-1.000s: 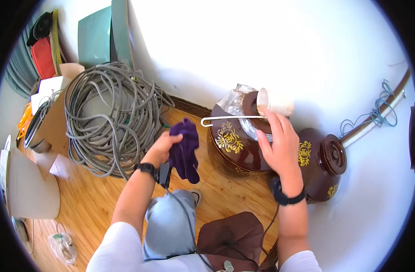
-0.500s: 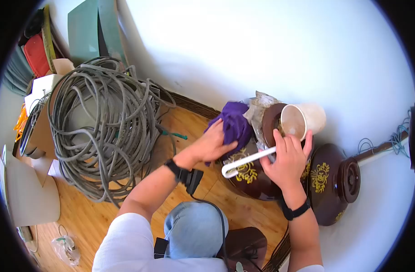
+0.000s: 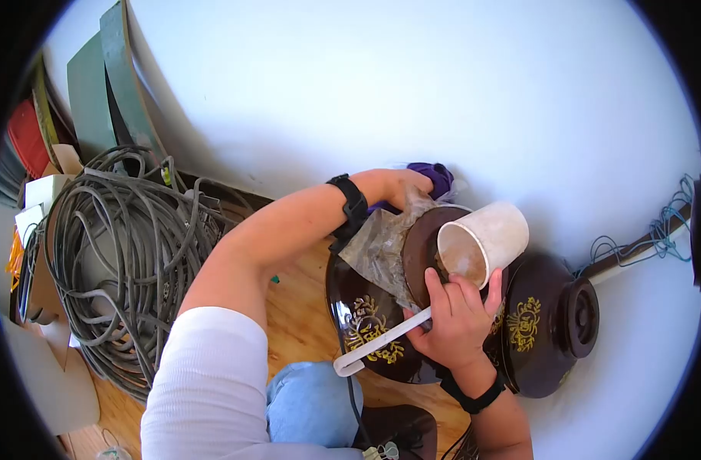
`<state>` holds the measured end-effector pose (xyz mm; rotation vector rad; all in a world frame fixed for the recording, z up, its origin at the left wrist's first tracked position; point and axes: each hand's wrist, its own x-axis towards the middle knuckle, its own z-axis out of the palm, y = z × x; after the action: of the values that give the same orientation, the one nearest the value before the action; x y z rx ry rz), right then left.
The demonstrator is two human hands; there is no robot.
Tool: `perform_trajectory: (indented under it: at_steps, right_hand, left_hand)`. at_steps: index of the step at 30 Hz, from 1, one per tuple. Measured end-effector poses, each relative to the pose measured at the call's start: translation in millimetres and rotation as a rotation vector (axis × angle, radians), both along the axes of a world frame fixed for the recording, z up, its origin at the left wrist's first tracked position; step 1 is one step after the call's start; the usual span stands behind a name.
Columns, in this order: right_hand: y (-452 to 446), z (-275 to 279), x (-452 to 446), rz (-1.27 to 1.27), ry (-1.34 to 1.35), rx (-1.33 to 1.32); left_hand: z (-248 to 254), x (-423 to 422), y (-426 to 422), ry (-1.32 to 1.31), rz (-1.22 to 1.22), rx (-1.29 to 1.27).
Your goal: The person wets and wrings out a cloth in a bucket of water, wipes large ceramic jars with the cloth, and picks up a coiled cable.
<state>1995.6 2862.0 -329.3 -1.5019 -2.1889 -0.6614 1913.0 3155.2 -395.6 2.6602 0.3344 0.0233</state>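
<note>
A dark brown glazed jar (image 3: 377, 326) with yellow ornament sits in front of me, a brown round piece (image 3: 421, 245) at its top. Crumpled clear plastic (image 3: 377, 244) drapes over its side. My left hand (image 3: 402, 186) reaches round the far side of the jar, gripping a purple cloth (image 3: 435, 178); its fingertips are hidden. In my right hand (image 3: 458, 326) is a white dipper (image 3: 497, 234), its cup tilted on its side above the jar's top and its hooked handle pointing toward my lower left.
A second brown jar with a lid (image 3: 546, 326) stands to the right. Coiled grey hose (image 3: 128, 261) lies at left by green boards (image 3: 97, 92). Blue wire (image 3: 664, 222) hangs near the white wall (image 3: 350, 92). My knee (image 3: 316, 406) is close below.
My left hand has carried the purple cloth from the jar's near left side to its far side by the wall. The plastic is spread further over the jar. My right hand still holds the dipper.
</note>
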Motion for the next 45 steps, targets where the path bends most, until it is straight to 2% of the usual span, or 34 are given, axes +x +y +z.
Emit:
perform_trajectory:
  at_steps: [2, 5, 6, 9, 11, 14, 16, 17, 18, 19, 20, 21, 22, 23, 25, 26, 28, 30, 32, 34, 35, 37, 38, 40, 41, 43, 44, 45]
  right_hand:
    - [-0.8, 0.2, -0.4, -0.003, 0.008, -0.003]
    - [-0.6, -1.7, 1.4, 0.014, 0.017, 0.015]
    - [0.2, -1.4, 1.2, 0.019, 0.026, 0.004]
    - [0.3, -0.5, 0.5, 0.029, 0.047, 0.030]
    - [0.6, -1.0, 0.9, 0.048, 0.060, 0.048]
    - [0.2, -3.2, 2.0, 0.079, 0.088, 0.077]
    - [0.2, -3.2, 2.9, 0.105, 0.102, 0.087]
    - [0.1, -4.0, 2.7, 0.114, 0.116, 0.102]
    - [-0.4, -4.5, 3.1, 0.117, 0.122, 0.116]
    - [-0.7, -4.2, 3.4, 0.118, 0.123, 0.105]
    - [-2.0, -3.9, 3.2, 0.119, 0.122, 0.092]
    - [-3.3, -3.0, 2.2, 0.118, 0.125, 0.110]
    - [-4.3, -1.8, 1.3, 0.127, 0.135, 0.114]
    - [-4.9, -0.6, 1.1, 0.136, 0.142, 0.119]
    - [-5.4, -0.7, 2.3, 0.136, 0.137, 0.132]
    - [-6.5, -1.1, 2.4, 0.139, 0.136, 0.121]
    - [-7.4, -1.2, 1.9, 0.136, 0.139, 0.128]
    - [-7.1, -2.7, 3.1, 0.151, 0.144, 0.159]
    - [-8.4, -1.3, 2.4, 0.138, 0.160, 0.171]
    - [-9.1, 1.1, 2.2, 0.138, 0.223, 0.180]
    - [-10.0, 2.8, 0.9, 0.116, 0.254, 0.192]
    - [-8.6, -4.5, 2.1, 0.106, 0.276, 0.222]
    - [-5.7, -5.7, 4.6, 0.099, 0.290, 0.262]
    - [-3.3, -6.9, 6.3, 0.139, 0.306, 0.291]
    - [-3.6, -8.5, 8.6, 0.143, 0.319, 0.291]
    - [-4.0, -10.0, 11.0, 0.145, 0.330, 0.282]
    - [-3.9, -10.2, 11.3, 0.160, 0.333, 0.290]
    - [-3.8, -10.3, 11.8, 0.176, 0.336, 0.299]
  left_hand:
    - [-2.1, -11.5, -7.4, -0.065, 0.022, -0.178]
    - [-3.7, -37.0, -28.8, -0.364, -0.093, -0.270]
    - [-5.6, -39.8, -34.4, -0.417, -0.104, -0.243]
    - [-25.0, -48.8, -33.4, -0.561, -0.107, 0.046]
    - [-41.6, -57.8, -38.5, -0.526, -0.031, 0.031]
    - [-30.5, -87.2, -77.9, -0.334, 0.277, -0.257]
    - [-13.8, -101.2, -128.1, -0.324, 0.545, 0.045]
    - [-5.0, -104.2, -152.9, -0.392, 0.727, -0.176]
    - [-11.5, -112.4, -168.6, -0.449, 0.648, -0.078]
    - [-14.8, -114.0, -189.2, -0.682, 0.638, 0.055]
    - [-25.7, -122.1, -207.2, -0.662, 0.638, 0.111]
    - [-24.1, -132.6, -235.5, -0.475, 0.679, 0.114]
    - [-41.8, -142.2, -246.6, -0.520, 0.461, 0.248]
    - [-28.3, -137.8, -286.5, -0.638, 0.592, 0.091]
    - [-42.1, -142.8, -337.2, -0.713, 0.551, -0.117]
    - [-30.5, -147.1, -352.8, -0.592, 0.406, -0.040]
    - [-26.9, -158.3, -362.7, -0.571, 0.337, -0.082]
    - [-20.2, -158.6, -367.2, -0.746, 0.674, -0.683]
    - [-7.6, -153.7, -349.5, -0.837, 0.662, -0.615]
    - [11.4, -144.9, -327.5, -0.994, 0.580, -0.363]
    - [13.8, -144.2, -317.6, -0.989, 0.577, -0.363]
    - [5.6, -142.3, -297.7, -1.102, 0.650, -0.629]
    - [-4.3, -140.4, -291.9, -1.093, 0.636, -0.627]
    - [-31.8, -143.5, -284.3, -1.335, 0.677, -0.678]
    - [-41.3, -156.6, -277.7, -1.111, 0.831, -0.116]
    - [-38.2, -179.9, -270.1, -1.356, 0.821, -0.350]
    - [-35.1, -187.8, -264.5, -1.746, 0.581, -1.195]
    - [-19.7, -192.9, -262.7, -1.799, 0.555, -1.096]
